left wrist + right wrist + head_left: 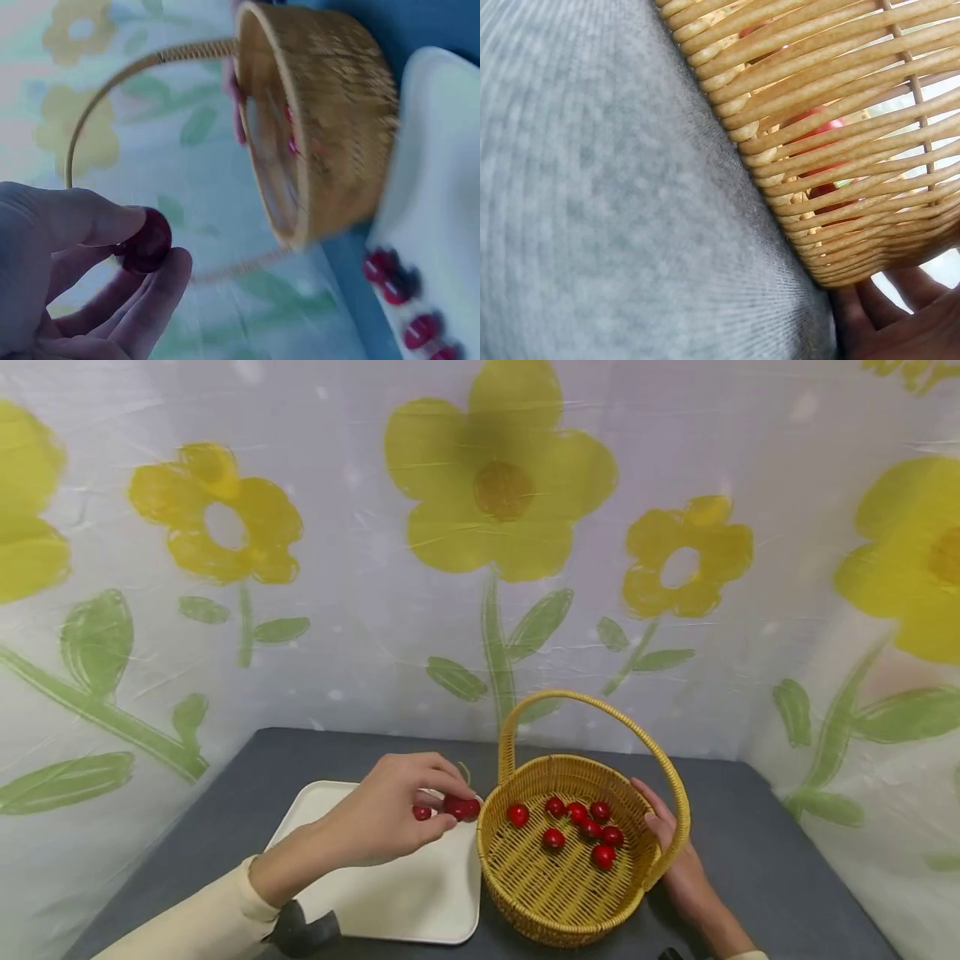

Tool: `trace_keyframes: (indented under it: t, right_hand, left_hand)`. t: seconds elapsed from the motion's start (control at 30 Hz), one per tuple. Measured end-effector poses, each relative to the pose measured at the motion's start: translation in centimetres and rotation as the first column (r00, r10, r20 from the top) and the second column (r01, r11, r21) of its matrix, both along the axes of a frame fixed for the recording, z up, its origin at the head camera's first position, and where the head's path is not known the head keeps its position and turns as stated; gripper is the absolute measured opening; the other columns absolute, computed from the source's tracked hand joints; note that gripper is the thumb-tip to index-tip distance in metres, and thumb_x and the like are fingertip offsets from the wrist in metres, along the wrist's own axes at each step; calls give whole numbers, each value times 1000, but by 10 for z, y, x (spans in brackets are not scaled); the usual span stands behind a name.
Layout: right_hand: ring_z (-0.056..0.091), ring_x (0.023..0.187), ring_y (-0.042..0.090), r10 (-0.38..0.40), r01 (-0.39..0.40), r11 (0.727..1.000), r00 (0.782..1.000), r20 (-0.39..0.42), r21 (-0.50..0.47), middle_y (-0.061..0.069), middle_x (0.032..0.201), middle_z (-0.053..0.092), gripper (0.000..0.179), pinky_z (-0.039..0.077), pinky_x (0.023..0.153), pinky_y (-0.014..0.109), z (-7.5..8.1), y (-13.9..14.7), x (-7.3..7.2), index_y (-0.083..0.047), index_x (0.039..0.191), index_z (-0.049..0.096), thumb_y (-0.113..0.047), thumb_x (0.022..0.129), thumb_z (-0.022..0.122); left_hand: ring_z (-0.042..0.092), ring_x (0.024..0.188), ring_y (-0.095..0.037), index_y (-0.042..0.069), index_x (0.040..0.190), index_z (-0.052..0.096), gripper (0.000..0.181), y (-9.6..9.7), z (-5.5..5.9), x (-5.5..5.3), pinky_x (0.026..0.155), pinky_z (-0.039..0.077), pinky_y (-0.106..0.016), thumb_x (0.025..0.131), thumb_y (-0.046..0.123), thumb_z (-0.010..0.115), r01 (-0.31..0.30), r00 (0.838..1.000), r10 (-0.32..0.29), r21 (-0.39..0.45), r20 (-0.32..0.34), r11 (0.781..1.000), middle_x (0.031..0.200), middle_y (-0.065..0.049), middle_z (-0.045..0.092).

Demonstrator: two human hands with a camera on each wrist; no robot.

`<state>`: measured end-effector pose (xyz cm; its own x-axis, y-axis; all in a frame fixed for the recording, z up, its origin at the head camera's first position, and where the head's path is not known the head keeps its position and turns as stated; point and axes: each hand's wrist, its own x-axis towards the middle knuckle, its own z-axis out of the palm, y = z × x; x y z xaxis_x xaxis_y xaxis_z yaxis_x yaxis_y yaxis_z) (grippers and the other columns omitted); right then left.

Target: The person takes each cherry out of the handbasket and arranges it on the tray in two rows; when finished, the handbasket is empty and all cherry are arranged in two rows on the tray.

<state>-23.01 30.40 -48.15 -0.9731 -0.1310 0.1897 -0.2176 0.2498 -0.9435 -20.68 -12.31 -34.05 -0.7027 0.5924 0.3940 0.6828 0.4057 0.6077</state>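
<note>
A: What does the left hand (401,814) hold?

B: One dark red cherry (148,241), clamped between the tip of the thumb and the fingertips (177,264) opposite. The remaining fingers curl behind it.

A: And beneath these fingers?

B: The white tray (397,902), with its bare near part extending below the hand. In the left wrist view, loose cherries (421,330) form a row near one edge of it, well apart from the pinched fruit. In the head view, red fruits overlap at the fingertips; which of them is the held one cannot be told.

A: What lies to the right of the left fingers?

B: The round yellow wicker basket (566,910), upright, just beside the tray. Its handle (592,700) arches between the two hands, its top higher than either. Eight cherries in the basket (590,829) are visible on its woven floor, most of them toward the right hand (682,862).

A: The state of the right fingers?

B: They hold the basket's right side: the thumb at the rim, the other fingers along the outer wall, with small gaps between them in the right wrist view.

A: The surroundings?

B: A dark grey table surface (765,852) below both hands; beyond the fingers, a pale backdrop (360,635) printed with yellow flowers.
</note>
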Motion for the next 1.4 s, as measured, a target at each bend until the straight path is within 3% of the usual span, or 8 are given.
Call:
trace_keyframes:
  t: [0.17, 0.3, 0.53, 0.63, 0.8, 0.97, 1.17, 1.4]
  right_hand:
    - [45, 142, -14, -3, 3, 1000, 1000, 8, -3, 15, 179, 30, 54, 43, 107, 8, 1, 2, -1, -25, 175, 28, -38, 122, 30]
    - [46, 141, -13, 5, -5, 1000, 1000, 26, -16, 16, 179, 29, 55, 46, 106, 10, 2, 1, 1, -24, 175, 27, -39, 122, 30]
    - [49, 139, -13, -1, 2, 1000, 1000, 24, -23, 17, 177, 31, 55, 47, 104, 10, 3, -1, 2, -22, 175, 28, -37, 122, 31]
    - [47, 139, -14, -10, 10, 1000, 1000, 20, -13, 15, 178, 30, 55, 44, 105, 8, 4, -1, 0, -22, 174, 28, -37, 122, 32]
    - [44, 139, -18, -14, 14, 1000, 1000, 20, -12, 14, 180, 27, 55, 41, 105, 5, 4, -1, 0, -23, 174, 28, -39, 122, 32]
    - [46, 141, -13, 0, 1, 999, 999, 36, -33, 15, 179, 28, 56, 44, 107, 9, 2, -1, 1, -21, 175, 27, -38, 122, 31]
    - [43, 142, -13, -25, 27, 999, 998, 63, -30, 11, 179, 28, 56, 43, 106, 8, 1, 0, 1, -23, 174, 29, -41, 122, 32]
    - [46, 139, -13, -10, 12, 999, 999, 44, -49, 16, 178, 29, 56, 46, 105, 10, -1, 1, 4, -18, 174, 28, -37, 122, 30]
  left_hand:
    - [75, 100, -8, 19, 110, 84, 34, -44, -19, 12, 87, 66, -27, 89, -8, 82, -144, 989, 140, 119, 39, 982, 113, 6, 73]
    - [74, 104, -9, 22, 110, 84, 38, -74, -33, 21, 91, 65, -27, 87, -9, 84, -230, 973, 232, 163, 6, 959, 114, 7, 74]
    - [76, 100, -6, 21, 111, 83, 45, -113, -50, 24, 86, 66, -26, 83, -14, 85, -308, 947, 320, 183, -39, 934, 116, 3, 74]
    - [78, 100, -6, 19, 112, 83, 45, -124, -56, 18, 86, 66, -26, 83, -15, 84, -321, 944, 329, 168, -23, 932, 117, 2, 74]
    - [78, 100, -7, 14, 113, 82, 36, -134, -67, 5, 85, 66, -26, 86, -10, 85, -269, 963, 266, 146, 37, 952, 117, -5, 75]
    - [78, 100, -6, 9, 111, 82, 30, -140, -75, -13, 86, 66, -27, 87, -8, 85, -247, 967, 240, 89, 86, 965, 113, -5, 78]
    - [79, 100, -16, 5, 112, 82, 26, -142, -82, -36, 86, 67, -30, 88, -6, 85, -217, 975, 218, -26, 47, 976, 110, -5, 81]
    - [81, 94, -24, -5, 111, 81, 26, -139, -92, -56, 80, 67, -30, 86, -10, 84, -223, 973, 230, -131, 33, 966, 107, -10, 81]
